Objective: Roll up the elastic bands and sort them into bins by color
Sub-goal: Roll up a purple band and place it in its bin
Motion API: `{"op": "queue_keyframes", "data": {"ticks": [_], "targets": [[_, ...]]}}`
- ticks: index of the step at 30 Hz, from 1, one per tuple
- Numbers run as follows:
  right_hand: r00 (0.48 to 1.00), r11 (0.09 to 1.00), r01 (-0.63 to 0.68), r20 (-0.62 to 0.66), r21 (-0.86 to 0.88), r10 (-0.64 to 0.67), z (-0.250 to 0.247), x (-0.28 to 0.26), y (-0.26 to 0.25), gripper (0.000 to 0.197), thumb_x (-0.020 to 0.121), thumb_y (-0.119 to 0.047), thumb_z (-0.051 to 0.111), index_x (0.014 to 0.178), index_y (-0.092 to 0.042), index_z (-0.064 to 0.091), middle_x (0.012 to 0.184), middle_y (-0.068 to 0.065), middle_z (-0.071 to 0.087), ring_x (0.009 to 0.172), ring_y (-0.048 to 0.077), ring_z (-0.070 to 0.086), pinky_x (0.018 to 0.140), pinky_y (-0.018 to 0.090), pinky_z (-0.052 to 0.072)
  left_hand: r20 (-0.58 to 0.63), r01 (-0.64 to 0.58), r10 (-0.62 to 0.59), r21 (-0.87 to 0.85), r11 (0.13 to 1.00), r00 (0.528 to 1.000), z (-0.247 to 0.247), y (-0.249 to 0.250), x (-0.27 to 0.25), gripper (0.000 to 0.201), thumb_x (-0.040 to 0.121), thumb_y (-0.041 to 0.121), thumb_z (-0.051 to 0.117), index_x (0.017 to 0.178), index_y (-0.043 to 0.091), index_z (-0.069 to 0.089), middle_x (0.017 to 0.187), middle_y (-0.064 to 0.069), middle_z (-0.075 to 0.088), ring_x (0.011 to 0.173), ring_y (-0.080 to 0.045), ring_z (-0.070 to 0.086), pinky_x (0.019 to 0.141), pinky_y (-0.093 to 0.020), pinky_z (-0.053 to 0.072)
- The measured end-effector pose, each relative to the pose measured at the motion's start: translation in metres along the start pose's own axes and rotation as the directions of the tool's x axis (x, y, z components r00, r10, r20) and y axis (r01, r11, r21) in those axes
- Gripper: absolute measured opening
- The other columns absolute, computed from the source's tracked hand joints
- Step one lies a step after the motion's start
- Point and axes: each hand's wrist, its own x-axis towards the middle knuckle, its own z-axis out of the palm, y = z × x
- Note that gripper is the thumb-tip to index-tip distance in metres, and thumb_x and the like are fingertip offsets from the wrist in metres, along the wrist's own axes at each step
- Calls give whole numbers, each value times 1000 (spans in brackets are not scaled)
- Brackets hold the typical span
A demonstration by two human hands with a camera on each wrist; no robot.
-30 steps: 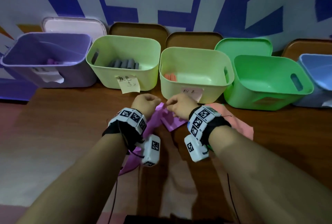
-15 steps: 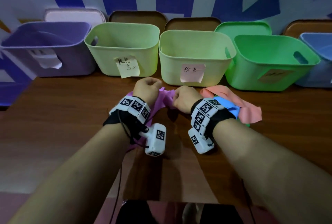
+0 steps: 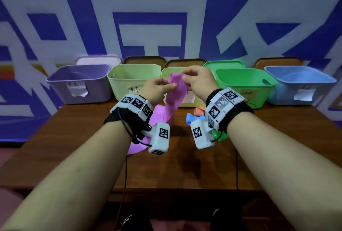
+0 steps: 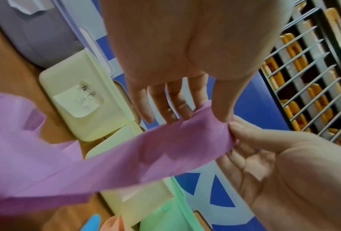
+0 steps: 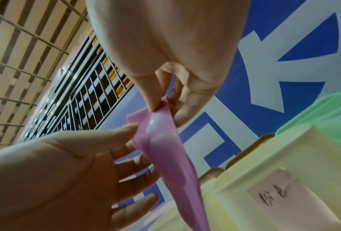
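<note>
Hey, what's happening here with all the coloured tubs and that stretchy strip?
A person is sorting elastic bands. The right hand pinches the top end of a purple elastic band, the left hand holds it just beside, and the rest hangs down to the wooden table, not yet rolled. Coloured bins stand in a row behind; a blue band and a pink band lie on the table.

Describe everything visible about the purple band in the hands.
The purple band is a long, flat, thin strip, smooth and rubbery-looking, not yet rolled. The right hand pinches its top end; the left hand holds it between thumb and fingers just below. It hangs down, and its lower part lies on the wooden table.
</note>
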Motion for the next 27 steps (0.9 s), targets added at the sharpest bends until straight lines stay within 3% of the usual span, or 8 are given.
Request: {"op": "queue_keyframes", "data": {"ticks": [3, 8, 11, 13, 16, 20, 23, 27], "targets": [[998, 997, 64, -18, 33, -63, -10, -14, -31, 27, 87, 5, 57, 76, -19, 63, 75, -4, 62, 80, 19, 60, 84, 44, 54, 27, -36, 35, 55, 998, 999, -4, 28, -17, 21, 89, 10, 63, 73, 20, 53, 72, 4, 54, 64, -6, 50, 52, -13, 39], [991, 987, 110, -86, 119, -100, -30, -30, -71, 14, 90, -4, 59, 102, -8, 64, 87, 0, 63, 85, 21, 63, 77, 34, 57, -33, -116, 117, 30, 993, 993, -4, 64, -36, 16, 89, 17, 64, 75, 12, 59, 72, -3, 56, 62, -11, 49, 55, -18, 40], [1000, 979, -10, 8, 202, 8, -36, -45, -76, 42, 89, -32, 65, 120, -5, 57, 105, 8, 66, 85, 20, 66, 78, 33, 58, -75, -122, 114, -119, 985, 991, 0, 84, -46, 19, 91, 14, 63, 72, 12, 60, 59, 1, 55, 45, -6, 46, 49, -17, 43], [992, 992, -61, 120, 107, 48, -39, -59, -73, 33, 86, -38, 67, 104, -10, 64, 94, 5, 69, 78, 15, 67, 72, 28, 57, -78, -120, 106, -210, 970, 991, 1, 96, -54, 18, 92, 11, 60, 74, 9, 60, 51, 3, 52, 38, -5, 41, 44, -15, 41], [981, 993, -82, 180, 86, 66, -43, -76, -71, 11, 89, -9, 63, 78, -8, 61, 67, 4, 61, 52, 8, 59, 51, 18, 51, -86, -122, 103, -246, 962, 991, 4, 109, -66, 19, 93, 11, 58, 75, 6, 58, 56, -1, 45, 38, -6, 38, 42, -15, 37], [990, 971, -113, 111, 211, 91, -50, -83, -73, 6, 88, -5, 62, 93, -2, 61, 83, 17, 58, 63, 19, 58, 54, 23, 54, -53, -65, 54, -226, 972, 997, 9, 106, -81, 17, 92, 22, 62, 97, 6, 61, 79, -6, 62, 58, -13, 55, 55, -20, 47], [986, 950, -156, 96, 271, 135, -57, -89, -70, 6, 90, -9, 62, 87, -3, 63, 85, 18, 60, 64, 19, 57, 49, 20, 49, -12, -14, 12, -165, 986, 1000, 18, 92, -89, 42, 86, 13, 69, 124, 7, 52, 105, -8, 64, 70, -15, 62, 67, -24, 52], [983, 939, -185, 36, 291, 183, -60, -90, -55, 5, 88, -9, 64, 88, -4, 62, 88, 18, 57, 66, 20, 54, 45, 19, 47, -23, -41, 40, -50, 998, 999, 33, 74, -93, 40, 84, 0, 66, 120, 12, 54, 79, -1, 61, 71, -11, 59, 67, -23, 47]]}}
